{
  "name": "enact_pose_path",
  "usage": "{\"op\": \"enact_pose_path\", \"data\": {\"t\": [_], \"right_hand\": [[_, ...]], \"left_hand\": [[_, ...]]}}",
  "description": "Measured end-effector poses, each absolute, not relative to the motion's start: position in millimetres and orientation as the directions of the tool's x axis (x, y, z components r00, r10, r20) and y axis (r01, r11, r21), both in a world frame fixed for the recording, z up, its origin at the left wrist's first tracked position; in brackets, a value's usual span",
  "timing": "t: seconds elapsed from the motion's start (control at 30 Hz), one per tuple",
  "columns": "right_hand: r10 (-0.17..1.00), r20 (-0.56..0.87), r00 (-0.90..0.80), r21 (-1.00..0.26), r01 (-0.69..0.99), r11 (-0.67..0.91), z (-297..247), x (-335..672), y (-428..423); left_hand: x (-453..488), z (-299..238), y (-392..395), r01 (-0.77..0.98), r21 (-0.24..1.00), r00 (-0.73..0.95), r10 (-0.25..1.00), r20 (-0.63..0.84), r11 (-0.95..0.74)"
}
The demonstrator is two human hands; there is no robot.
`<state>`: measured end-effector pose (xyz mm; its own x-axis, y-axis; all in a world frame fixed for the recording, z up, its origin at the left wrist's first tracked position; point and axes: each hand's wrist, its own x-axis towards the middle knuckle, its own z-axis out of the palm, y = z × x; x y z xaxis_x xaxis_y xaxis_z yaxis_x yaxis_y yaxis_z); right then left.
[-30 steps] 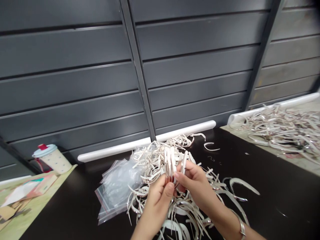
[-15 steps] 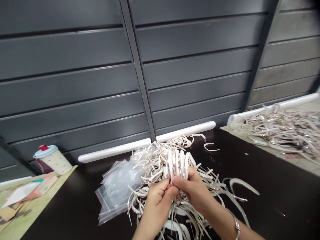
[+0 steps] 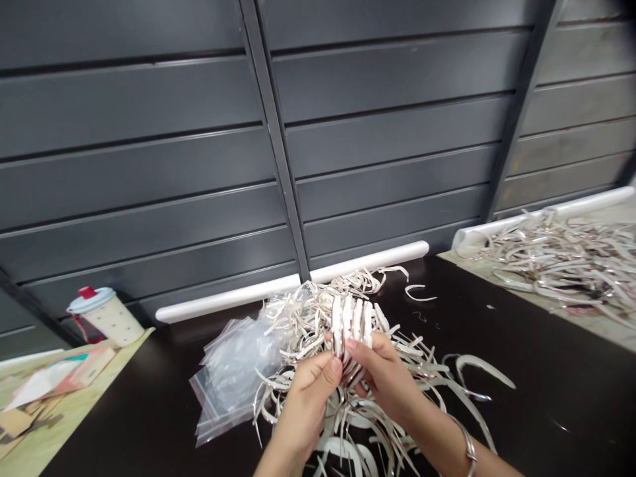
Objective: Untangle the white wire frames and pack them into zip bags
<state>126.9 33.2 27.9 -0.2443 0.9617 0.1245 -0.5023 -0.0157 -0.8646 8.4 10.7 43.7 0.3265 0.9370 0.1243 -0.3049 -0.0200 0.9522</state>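
My left hand [image 3: 308, 397] and my right hand [image 3: 385, 374] meet low in the middle of the view, both closed round a small bunch of curved white strips [image 3: 352, 321] held upright between the fingers. Under and around the hands lies a loose pile of the same white curved strips [image 3: 318, 311] on a black table [image 3: 521, 371]. A silver bangle [image 3: 467, 447] sits on my right wrist. A stack of clear zip bags [image 3: 233, 371] lies just left of the pile.
A second heap of white strips [image 3: 566, 258] covers a beige surface at the right. A lidded cup with a red cap [image 3: 104, 315] and cardboard pieces [image 3: 54, 374] are at the left. Dark grey slatted panels [image 3: 199, 146] and a white rail [image 3: 288, 285] close off the back.
The bunch in my hands has been gathered tighter and my right hand has drawn in closer to the left; the strips stand more evenly together now.
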Motion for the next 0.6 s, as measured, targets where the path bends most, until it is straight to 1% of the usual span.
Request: {"op": "enact_pose_path", "data": {"t": [0.1, 0.17, 0.23, 0.3, 0.33, 0.4, 0.5, 0.53, 0.6], "right_hand": [[0.954, 0.130, -0.269, -0.883, -0.470, -0.012, 26, 130, 34], [0.955, 0.110, -0.274, -0.895, -0.445, -0.025, 24, 130, 34], [0.955, 0.086, -0.283, -0.906, -0.421, -0.043, 22, 131, 34], [0.949, 0.084, -0.304, -0.913, -0.406, -0.050, 21, 131, 35], [0.942, 0.098, -0.322, -0.913, -0.406, -0.044, 20, 132, 36], [0.916, 0.161, -0.367, -0.908, -0.420, -0.008, 21, 134, 37], [0.817, 0.294, -0.497, -0.914, -0.397, 0.088, 22, 138, 41], [0.777, 0.327, -0.539, -0.919, -0.372, 0.129, 22, 140, 43], [0.721, 0.346, -0.600, -0.934, -0.289, 0.208, 21, 142, 46]], "left_hand": [[4, 45, 12, -0.283, 0.959, 0.387, 0.916, 0.102, 0.013], [1, 44, 13, -0.213, 0.976, 0.415, 0.908, 0.059, 0.033], [-2, 43, 14, -0.132, 0.990, 0.404, 0.915, 0.014, 0.043], [-2, 42, 14, -0.086, 0.995, 0.373, 0.928, -0.010, 0.045], [-1, 42, 13, -0.091, 0.995, 0.366, 0.931, -0.005, 0.041], [1, 42, 13, -0.162, 0.986, 0.346, 0.938, 0.030, 0.028], [3, 44, 12, -0.301, 0.954, 0.296, 0.953, 0.070, 0.023], [3, 44, 12, -0.315, 0.949, 0.279, 0.958, 0.065, 0.028], [4, 43, 12, -0.281, 0.959, 0.254, 0.966, 0.046, 0.029]]}}
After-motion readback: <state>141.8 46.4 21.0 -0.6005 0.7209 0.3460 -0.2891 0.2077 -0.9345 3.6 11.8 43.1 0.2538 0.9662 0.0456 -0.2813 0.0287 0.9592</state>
